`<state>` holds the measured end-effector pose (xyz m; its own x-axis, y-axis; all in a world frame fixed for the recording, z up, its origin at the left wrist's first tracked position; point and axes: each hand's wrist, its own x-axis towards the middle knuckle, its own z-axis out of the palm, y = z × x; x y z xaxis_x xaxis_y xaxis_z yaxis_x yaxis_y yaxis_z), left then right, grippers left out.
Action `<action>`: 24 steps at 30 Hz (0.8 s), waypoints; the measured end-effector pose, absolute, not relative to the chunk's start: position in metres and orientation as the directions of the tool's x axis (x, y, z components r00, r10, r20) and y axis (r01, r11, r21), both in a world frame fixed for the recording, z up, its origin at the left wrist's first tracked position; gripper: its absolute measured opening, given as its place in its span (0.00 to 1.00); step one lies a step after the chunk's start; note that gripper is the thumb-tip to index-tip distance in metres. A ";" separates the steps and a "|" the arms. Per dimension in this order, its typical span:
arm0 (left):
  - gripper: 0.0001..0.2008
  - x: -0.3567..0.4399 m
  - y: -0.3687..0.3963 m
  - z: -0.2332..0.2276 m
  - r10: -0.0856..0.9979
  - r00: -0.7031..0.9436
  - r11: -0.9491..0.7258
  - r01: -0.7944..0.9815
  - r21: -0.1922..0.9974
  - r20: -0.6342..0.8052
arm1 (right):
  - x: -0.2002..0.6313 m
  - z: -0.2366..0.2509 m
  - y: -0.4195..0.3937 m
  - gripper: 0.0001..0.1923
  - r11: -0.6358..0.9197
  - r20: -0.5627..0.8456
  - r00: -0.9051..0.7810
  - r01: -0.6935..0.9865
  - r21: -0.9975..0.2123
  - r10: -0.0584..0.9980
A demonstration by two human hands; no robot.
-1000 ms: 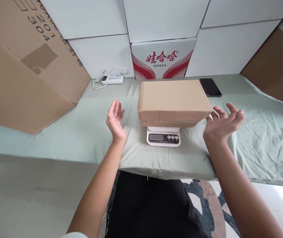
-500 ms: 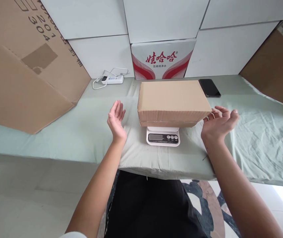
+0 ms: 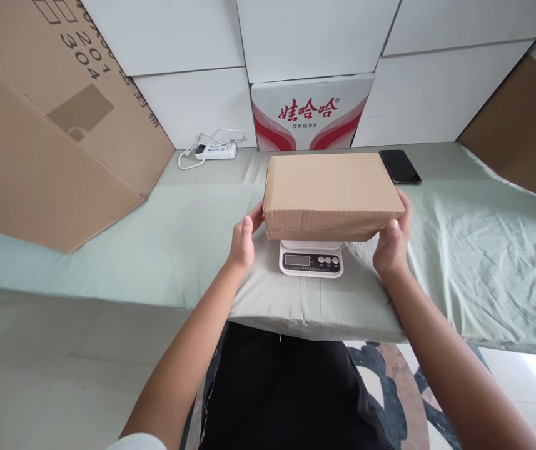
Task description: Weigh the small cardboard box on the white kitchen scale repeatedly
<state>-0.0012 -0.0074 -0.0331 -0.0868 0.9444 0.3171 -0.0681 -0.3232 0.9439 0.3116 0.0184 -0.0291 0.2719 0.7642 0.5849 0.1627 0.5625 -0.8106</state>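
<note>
A closed brown cardboard box (image 3: 331,190) lies flat on a small white digital scale (image 3: 311,259) in the middle of the table. My left hand (image 3: 244,240) presses against the box's left end, fingers under its lower edge. My right hand (image 3: 393,240) grips the box's right end the same way. The box still rests on the scale, whose display and buttons show below the box's front edge.
The table is covered with a pale green cloth (image 3: 178,231). A black phone (image 3: 399,166) lies behind the box at right, a white power strip (image 3: 214,150) at back left. A large cardboard sheet (image 3: 47,137) leans at left; white cartons and a red-printed carton (image 3: 312,112) line the back.
Both hands were open and apart from the box a second ago. They have moved inward and now clasp the box's two ends. The box has not moved.
</note>
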 end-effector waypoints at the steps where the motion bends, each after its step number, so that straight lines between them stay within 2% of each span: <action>1: 0.45 0.000 -0.008 -0.032 0.945 -0.069 -0.324 -0.064 0.944 0.320 | 0.311 -0.027 0.016 0.42 0.554 0.582 0.247 0.177 -0.813 0.775; 5: 0.44 0.003 -0.011 -0.027 0.943 -0.080 -0.329 -0.078 0.941 0.323 | 0.307 -0.019 0.006 0.39 0.547 0.582 0.215 0.204 -0.812 0.784; 11: 0.44 0.007 -0.010 -0.005 0.925 -0.076 -0.378 -0.109 0.919 0.372 | 0.304 -0.004 0.005 0.33 0.612 0.644 0.208 0.204 -0.765 0.736; 16: 0.41 0.008 0.038 0.021 0.920 -0.094 -0.391 -0.155 0.907 0.380 | 0.307 0.028 0.028 0.33 0.614 0.643 0.220 0.188 -0.766 0.734; 20: 0.37 0.016 0.102 0.011 0.906 -0.170 -0.416 -0.184 0.890 0.388 | 0.298 0.025 0.075 0.38 0.641 0.649 0.200 0.110 -0.759 0.734; 24: 0.45 0.022 0.136 -0.020 0.928 -0.081 -0.372 -0.213 0.903 0.363 | 0.284 -0.008 0.119 0.44 0.600 0.596 0.196 0.048 -0.799 0.778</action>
<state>0.0218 0.1362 -0.0201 -0.0810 0.9283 0.3628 -0.2135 -0.3717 0.9035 0.2840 0.1191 -0.0077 0.1961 0.7785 0.5962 0.0480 0.5997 -0.7988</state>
